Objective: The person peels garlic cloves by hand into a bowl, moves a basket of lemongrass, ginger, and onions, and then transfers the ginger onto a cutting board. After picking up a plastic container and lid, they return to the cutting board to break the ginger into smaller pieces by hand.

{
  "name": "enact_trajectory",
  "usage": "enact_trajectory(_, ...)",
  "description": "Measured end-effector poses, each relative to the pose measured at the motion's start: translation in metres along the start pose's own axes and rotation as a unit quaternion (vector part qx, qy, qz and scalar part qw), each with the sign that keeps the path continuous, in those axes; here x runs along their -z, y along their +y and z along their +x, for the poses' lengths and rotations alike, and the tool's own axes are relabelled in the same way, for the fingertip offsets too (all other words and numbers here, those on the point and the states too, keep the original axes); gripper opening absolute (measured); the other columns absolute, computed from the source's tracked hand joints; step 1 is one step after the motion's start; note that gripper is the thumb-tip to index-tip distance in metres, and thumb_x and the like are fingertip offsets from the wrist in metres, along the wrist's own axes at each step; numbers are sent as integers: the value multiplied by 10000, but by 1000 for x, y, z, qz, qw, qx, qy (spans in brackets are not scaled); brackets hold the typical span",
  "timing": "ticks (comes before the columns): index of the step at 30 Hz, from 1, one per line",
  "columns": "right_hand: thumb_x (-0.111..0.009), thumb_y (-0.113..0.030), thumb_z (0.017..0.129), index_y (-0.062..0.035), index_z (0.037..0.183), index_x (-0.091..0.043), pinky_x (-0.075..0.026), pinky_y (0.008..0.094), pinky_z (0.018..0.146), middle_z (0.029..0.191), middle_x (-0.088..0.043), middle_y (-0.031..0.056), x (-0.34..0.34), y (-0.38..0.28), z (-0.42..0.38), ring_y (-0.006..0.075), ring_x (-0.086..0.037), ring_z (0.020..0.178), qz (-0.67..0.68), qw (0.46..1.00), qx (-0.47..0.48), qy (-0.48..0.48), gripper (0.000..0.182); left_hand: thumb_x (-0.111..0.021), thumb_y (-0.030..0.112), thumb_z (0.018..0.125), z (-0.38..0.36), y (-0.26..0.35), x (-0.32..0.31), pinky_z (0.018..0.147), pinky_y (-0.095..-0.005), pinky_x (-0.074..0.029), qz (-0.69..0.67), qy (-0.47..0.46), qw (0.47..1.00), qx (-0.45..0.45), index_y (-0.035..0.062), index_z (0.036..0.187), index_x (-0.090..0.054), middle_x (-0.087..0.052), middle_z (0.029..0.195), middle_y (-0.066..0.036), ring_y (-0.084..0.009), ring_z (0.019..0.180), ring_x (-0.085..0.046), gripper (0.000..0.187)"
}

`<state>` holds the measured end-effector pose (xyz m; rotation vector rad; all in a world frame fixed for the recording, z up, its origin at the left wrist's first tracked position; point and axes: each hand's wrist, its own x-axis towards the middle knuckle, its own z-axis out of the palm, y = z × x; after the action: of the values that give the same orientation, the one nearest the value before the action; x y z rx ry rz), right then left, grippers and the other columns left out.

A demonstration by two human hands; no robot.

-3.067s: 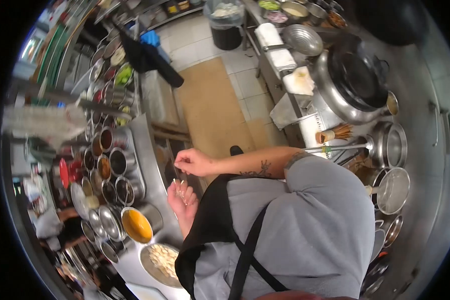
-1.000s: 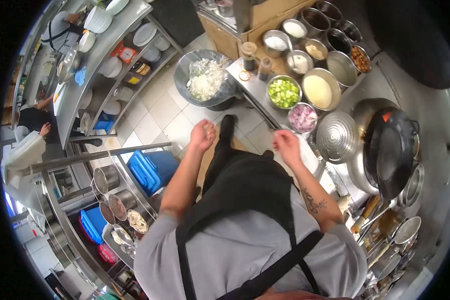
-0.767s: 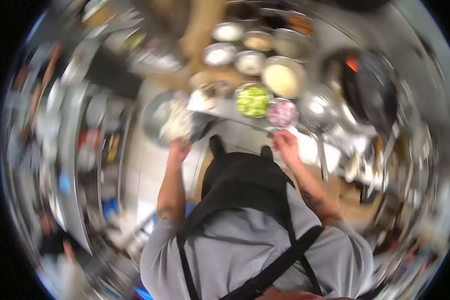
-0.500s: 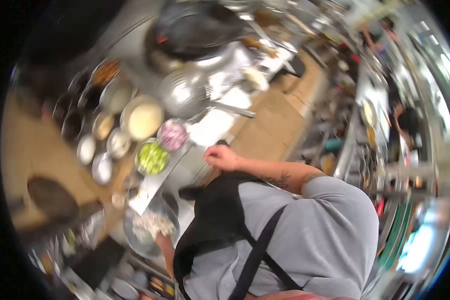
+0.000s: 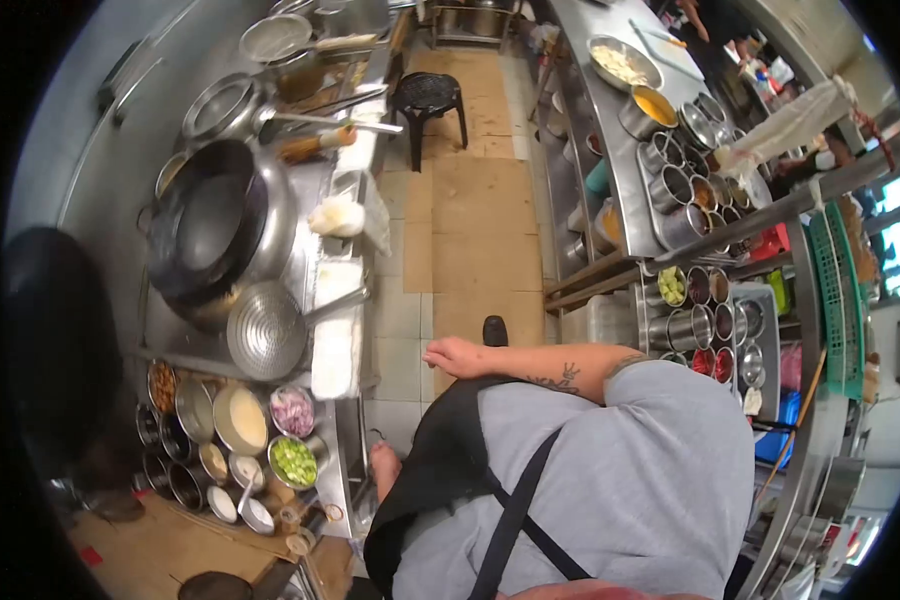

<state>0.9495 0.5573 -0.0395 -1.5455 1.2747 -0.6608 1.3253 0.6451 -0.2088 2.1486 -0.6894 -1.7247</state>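
Observation:
My right hand [image 5: 454, 356] hangs over the aisle beside the counter, fingers loosely curled together with nothing in them. Lower down, by the counter's front edge, is my left hand [image 5: 384, 466], partly overlapped by my black apron [image 5: 420, 470]; its fingers are too small and hidden to read. Nearest to it on the counter are a bowl of chopped green vegetable [image 5: 293, 462] and a bowl of chopped purple onion [image 5: 292, 411]. Behind these stands a pot of pale yellow liquid [image 5: 247, 418]. A large perforated ladle [image 5: 267, 330] rests above them, its handle pointing toward the aisle.
A black wok [image 5: 205, 225] sits on the stove at left. Several strainers [image 5: 220, 105] lie farther up. A black stool [image 5: 428, 100] stands on the cardboard-covered floor [image 5: 485, 215]. Steel counters on the right carry several metal pots and a bowl of pale pieces [image 5: 625, 62].
The view has turned and sharpened, now looking along the aisle. My left hand has come out of the bowl of pale food, which is out of sight. My right hand stays loosely curled.

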Motion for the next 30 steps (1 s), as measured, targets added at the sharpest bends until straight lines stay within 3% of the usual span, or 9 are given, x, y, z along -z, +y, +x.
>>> enact_trajectory(3, -530, -300, 982, 3, 960, -641, -512, 401, 744, 840, -675, 169, 55, 39, -9, 314, -653, 811, -10, 996, 3, 85, 323, -647, 182, 773, 6, 51, -51, 676, -432, -489, 49, -31, 998, -14, 23, 930, -669, -659, 853, -175, -349, 765, -621, 225)
enact_trajectory(9, -589, -221, 910, -27, 984, -664, -531, 427, 765, 909, -701, 176, 182, 97, -34, 339, -674, 859, 0, 981, -125, 151, 221, -625, 189, 793, 23, 100, -135, 633, -418, -478, 234, -86, 967, -49, 28, 910, -662, -646, 818, -161, -324, 718, -608, 203)
enact_trajectory(15, -609, -203, 890, -30, 986, -659, -531, 412, 764, 913, -704, 167, 254, 108, -34, 331, -675, 862, -23, 984, -128, 124, 203, -603, 196, 813, 59, 145, -201, 590, -404, -466, 423, -131, 882, -159, 33, 889, -654, -634, 783, -147, -299, 671, -595, 188)
enact_trajectory(21, -595, -222, 909, -23, 994, -647, -519, 386, 719, 848, -691, 138, 287, 120, -13, 272, -666, 791, 38, 983, -122, 134, 222, -581, 203, 833, 107, 213, -262, 547, -390, -454, 522, -175, 798, -245, 37, 869, -646, -621, 748, -133, -274, 623, -582, 182)
enact_trajectory(26, -608, -203, 909, -19, 976, -646, -511, 366, 696, 820, -676, 134, 339, 144, -16, 245, -654, 768, 74, 953, -160, 247, 200, -563, 209, 850, 171, 284, -320, 511, -379, -444, 592, -237, 687, -349, 41, 852, -640, -611, 719, -122, -253, 584, -572, 185)
enact_trajectory(30, -613, -188, 909, -19, 982, -648, -508, 365, 696, 806, -663, 124, 372, 182, 2, 239, -642, 759, 69, 919, -190, 337, 187, -548, 214, 864, 234, 354, -374, 483, -369, -436, 612, -283, 524, -520, 44, 839, -635, -603, 696, -112, -236, 552, -563, 192)
